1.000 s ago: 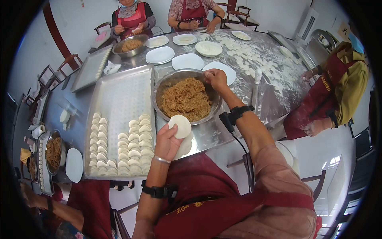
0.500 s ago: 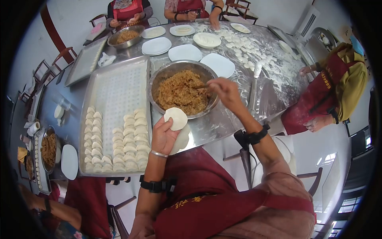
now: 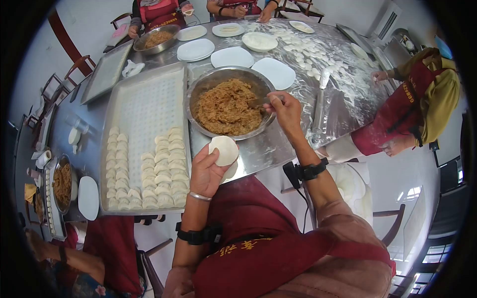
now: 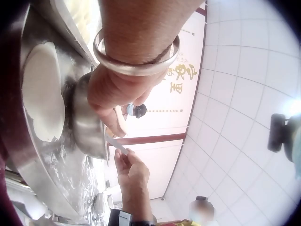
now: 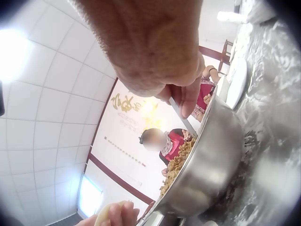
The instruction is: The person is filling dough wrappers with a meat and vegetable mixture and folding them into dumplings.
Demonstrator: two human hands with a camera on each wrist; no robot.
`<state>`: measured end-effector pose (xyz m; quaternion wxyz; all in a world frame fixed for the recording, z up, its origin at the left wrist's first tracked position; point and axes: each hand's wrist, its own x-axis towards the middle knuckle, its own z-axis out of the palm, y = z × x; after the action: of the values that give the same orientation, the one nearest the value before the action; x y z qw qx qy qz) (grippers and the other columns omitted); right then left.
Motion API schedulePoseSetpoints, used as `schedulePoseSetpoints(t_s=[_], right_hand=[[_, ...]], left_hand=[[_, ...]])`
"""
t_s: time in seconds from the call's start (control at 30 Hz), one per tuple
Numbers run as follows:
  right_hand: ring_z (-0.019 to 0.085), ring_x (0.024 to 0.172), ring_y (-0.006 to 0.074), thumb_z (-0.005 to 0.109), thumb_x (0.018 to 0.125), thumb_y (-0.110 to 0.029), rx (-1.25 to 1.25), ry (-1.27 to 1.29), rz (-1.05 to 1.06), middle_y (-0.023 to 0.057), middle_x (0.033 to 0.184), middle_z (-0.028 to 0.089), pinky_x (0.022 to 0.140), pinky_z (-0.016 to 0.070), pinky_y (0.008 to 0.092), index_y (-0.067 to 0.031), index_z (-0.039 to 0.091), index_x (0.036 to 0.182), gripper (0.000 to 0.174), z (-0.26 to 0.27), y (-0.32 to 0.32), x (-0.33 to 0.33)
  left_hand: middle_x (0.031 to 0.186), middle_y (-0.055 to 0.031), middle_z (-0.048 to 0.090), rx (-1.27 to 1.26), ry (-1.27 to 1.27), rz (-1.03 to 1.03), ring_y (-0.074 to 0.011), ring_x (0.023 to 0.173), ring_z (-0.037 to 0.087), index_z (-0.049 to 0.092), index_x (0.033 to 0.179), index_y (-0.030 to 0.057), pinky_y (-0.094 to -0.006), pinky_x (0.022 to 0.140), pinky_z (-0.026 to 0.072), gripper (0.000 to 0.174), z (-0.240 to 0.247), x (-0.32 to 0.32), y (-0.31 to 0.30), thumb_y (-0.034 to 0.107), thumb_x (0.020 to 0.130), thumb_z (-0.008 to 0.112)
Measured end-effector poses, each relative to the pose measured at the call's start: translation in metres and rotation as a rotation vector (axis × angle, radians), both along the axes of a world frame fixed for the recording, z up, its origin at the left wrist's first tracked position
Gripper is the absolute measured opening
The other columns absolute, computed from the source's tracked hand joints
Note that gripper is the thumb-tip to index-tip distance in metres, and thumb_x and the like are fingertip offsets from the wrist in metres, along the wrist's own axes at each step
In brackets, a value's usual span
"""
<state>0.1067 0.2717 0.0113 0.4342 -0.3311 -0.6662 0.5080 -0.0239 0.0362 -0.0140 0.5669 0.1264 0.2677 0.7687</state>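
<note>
In the head view my left hand (image 3: 204,171) holds a round dough wrapper (image 3: 225,150) between thumb and fingers, just in front of the steel bowl (image 3: 195,97). Brown minced filling (image 3: 226,107) is heaped in that bowl. My right hand (image 3: 286,113), at the bowl's right rim, grips a flat metal utensil (image 3: 258,102). Its far end is sunk in the filling and hidden. The right wrist view shows the utensil's flat shaft (image 5: 182,117) pinched by the fingers. More wrappers (image 4: 44,92) lie on the table edge below my left hand.
Left of the bowl, a metal tray (image 3: 144,89) carries rows of folded dumplings (image 3: 164,171). White plates (image 3: 276,73) stand behind the bowl. A floury rolling pin (image 3: 322,97) lies to the right. Other people (image 3: 412,99) work around the table.
My right hand has come from the bowl's far right rim to its near right side, with the utensil now dug into the filling. The left hand keeps the wrapper near the bowl.
</note>
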Motion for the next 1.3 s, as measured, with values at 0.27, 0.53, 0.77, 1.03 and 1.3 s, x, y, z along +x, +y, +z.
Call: schedulePoseSetpoints(t_s=[0.27,0.53,0.77,1.03,1.3], right_hand=[[0.071,0.073,0.0208,0.055,0.096,-0.010,-0.134,0.111,0.011,0.0165,0.092,0.067,0.065,0.0596,0.0256,0.0107,0.061,0.107,0.024,-0.005,-0.009,-0.007],[0.072,0.074,0.0287,0.054,0.094,-0.005,-0.449,0.271,-0.050,0.0225,0.088,0.065,0.066,0.0624,0.0300,0.0145,0.056,0.103,0.022,-0.005,-0.008,-0.017],[0.072,0.073,0.0327,0.051,0.092,-0.001,-0.680,0.438,-0.039,0.0252,0.087,0.063,0.063,0.0641,0.0313,0.0173,0.053,0.102,0.021,-0.011,0.001,-0.006],[0.072,0.076,0.0258,0.055,0.093,-0.005,-0.389,0.329,0.023,0.0208,0.087,0.067,0.064,0.0609,0.0279,0.0129,0.057,0.105,0.021,0.053,-0.065,0.001],[0.071,0.080,0.0152,0.058,0.096,-0.005,0.417,0.022,0.212,0.0107,0.086,0.070,0.070,0.0552,0.0256,0.0052,0.065,0.104,0.015,0.037,-0.117,0.013]], left_hand=[[0.135,-0.0232,0.053,-0.036,0.009,0.011,-0.0338,0.126,0.054,0.040,0.137,-0.0076,-0.0470,0.108,0.0427,0.043,-0.007,-0.001,0.001,0.010,0.099,0.049],[0.133,-0.0225,0.054,-0.021,-0.008,0.052,-0.0343,0.125,0.054,0.040,0.136,-0.0067,-0.0484,0.109,0.0414,0.040,-0.008,-0.005,0.005,0.010,0.100,0.047],[0.131,-0.0176,0.055,0.041,-0.055,0.161,-0.0306,0.123,0.053,0.044,0.133,-0.0047,-0.0473,0.109,0.0404,0.036,0.016,-0.010,0.014,0.013,0.102,0.043],[0.135,-0.0143,0.052,0.134,-0.184,0.198,-0.0280,0.128,0.048,0.044,0.133,0.0006,-0.0453,0.112,0.0349,0.041,0.031,-0.010,0.037,0.030,0.105,0.041],[0.139,-0.0133,0.050,0.157,-0.215,0.157,-0.0277,0.131,0.046,0.042,0.137,0.0006,-0.0458,0.114,0.0325,0.047,0.026,-0.009,0.024,0.036,0.106,0.035]])
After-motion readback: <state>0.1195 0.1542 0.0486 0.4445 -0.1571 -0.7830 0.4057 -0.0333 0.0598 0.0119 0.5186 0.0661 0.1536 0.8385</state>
